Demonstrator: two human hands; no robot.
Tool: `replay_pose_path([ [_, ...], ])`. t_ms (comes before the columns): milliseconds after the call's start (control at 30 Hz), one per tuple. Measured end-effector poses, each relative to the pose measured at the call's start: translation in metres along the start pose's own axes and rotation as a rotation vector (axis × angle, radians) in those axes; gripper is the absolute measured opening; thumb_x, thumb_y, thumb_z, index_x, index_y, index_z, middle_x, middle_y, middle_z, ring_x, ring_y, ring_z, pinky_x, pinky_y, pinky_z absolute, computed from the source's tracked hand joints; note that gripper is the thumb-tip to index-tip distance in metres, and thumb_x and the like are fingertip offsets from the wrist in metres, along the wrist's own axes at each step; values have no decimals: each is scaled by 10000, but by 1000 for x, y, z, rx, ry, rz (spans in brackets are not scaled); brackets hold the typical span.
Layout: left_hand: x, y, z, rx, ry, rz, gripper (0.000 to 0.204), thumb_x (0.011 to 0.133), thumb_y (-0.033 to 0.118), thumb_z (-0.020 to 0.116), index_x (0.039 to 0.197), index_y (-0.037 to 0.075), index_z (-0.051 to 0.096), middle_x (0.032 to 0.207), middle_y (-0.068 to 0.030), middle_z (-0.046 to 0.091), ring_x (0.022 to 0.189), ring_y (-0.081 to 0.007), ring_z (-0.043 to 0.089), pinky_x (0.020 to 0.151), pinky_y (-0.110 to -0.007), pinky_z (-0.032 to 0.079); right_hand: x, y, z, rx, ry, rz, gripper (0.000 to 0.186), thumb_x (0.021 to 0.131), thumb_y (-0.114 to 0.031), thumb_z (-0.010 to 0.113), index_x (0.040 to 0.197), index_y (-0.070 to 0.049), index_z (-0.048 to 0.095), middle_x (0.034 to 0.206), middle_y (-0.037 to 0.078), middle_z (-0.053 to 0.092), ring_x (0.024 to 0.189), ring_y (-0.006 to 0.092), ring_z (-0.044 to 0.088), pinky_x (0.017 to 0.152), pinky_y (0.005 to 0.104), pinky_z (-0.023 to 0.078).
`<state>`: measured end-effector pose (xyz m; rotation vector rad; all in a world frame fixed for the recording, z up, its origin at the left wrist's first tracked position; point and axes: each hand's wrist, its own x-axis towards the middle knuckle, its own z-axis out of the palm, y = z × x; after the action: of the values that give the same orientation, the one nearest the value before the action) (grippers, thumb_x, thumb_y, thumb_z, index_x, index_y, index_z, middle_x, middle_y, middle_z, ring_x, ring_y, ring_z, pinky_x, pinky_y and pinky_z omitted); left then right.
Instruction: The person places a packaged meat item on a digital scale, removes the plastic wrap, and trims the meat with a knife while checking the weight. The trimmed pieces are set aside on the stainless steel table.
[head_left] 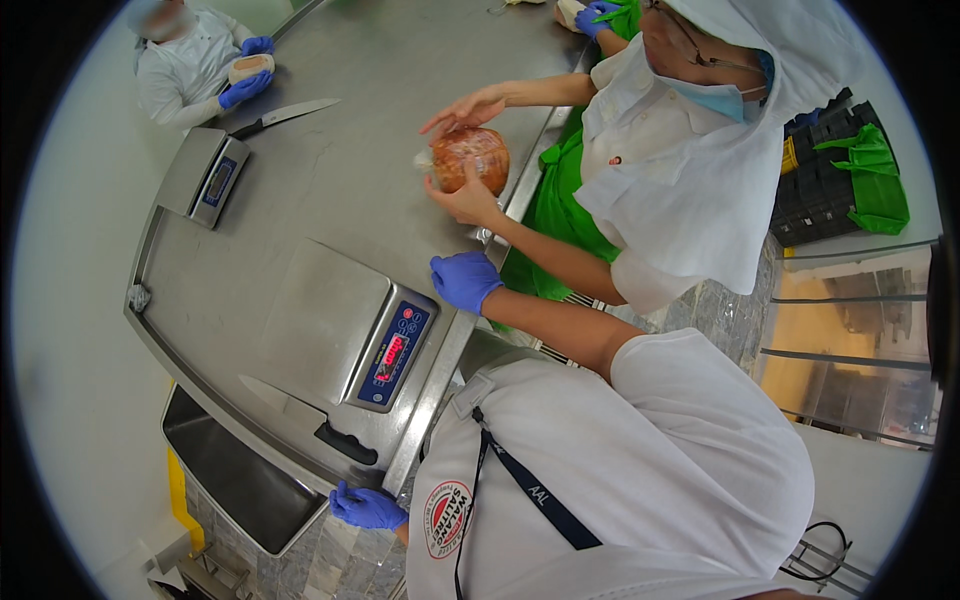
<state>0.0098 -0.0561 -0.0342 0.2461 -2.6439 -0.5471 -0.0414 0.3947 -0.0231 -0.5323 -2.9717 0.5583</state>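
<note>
Right hand (465, 283), blue-gloved and loosely clenched, at the rim of the steel table (345, 185), near the scale (320, 310); left hand (368, 508), likewise gloved, fingers curled by the table's near edge, so that whether it grips anything cannot be told. Between the hands lies the scale, a flat, squarish plate of dull metal with a blue panel (397, 350) and lit red digits. Along its near side lies a knife (345, 442), its tapering blade pointing left, its black handle toward the left hand. Lower, at near left: a deep metal basin (235, 475) with rounded corners. Beyond the right hand, a co-worker's bare hands (466, 203) cup a rounded orange-brown item (478, 155) in glossy clear wrap. Far left: a second scale (193, 175). Far right: black crates (815, 195) with green cloth (882, 175).
</note>
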Motion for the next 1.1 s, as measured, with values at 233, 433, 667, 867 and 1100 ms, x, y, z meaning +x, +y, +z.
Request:
replay_pose_path([
  [233,-2,-3,-1,-16,2,25,216,842,14,554,1022,12,672,1136,-176,564,1051,-331,573,881,-429,482,11,11,66,261,482,-64,246,898,-324,544,894,-88,614,743,164,664,679,382,647,663,487,507],
  [433,-6,-19,5,-23,45,42,165,881,58,584,1011,13,676,1110,-183,573,1061,-335,561,923,-443,438,1,-2,3,111,-158,-12,280,882,-355,572,928,-84,624,799,168,678,758,379,667,667,479,511],
  [667,-4,-14,3,-22,96,47,126,897,67,616,1006,50,677,1088,-154,597,1018,-328,579,877,-429,463,6,-8,5,-54,-133,112,239,878,-316,553,907,-95,638,781,182,680,730,390,662,643,498,510],
  [867,-3,-5,-2,-33,113,31,110,899,64,621,992,46,676,1080,-152,600,1011,-321,585,869,-419,469,9,-15,-10,-71,-150,128,235,904,-283,542,902,-64,627,766,181,678,724,378,669,660,511,513],
  [1100,-2,-8,1,-23,108,40,115,894,50,620,992,52,680,1086,-142,593,1007,-309,586,865,-406,475,6,-12,-10,-80,-126,119,230,918,-309,541,936,-91,613,826,171,681,789,376,667,708,500,519],
])
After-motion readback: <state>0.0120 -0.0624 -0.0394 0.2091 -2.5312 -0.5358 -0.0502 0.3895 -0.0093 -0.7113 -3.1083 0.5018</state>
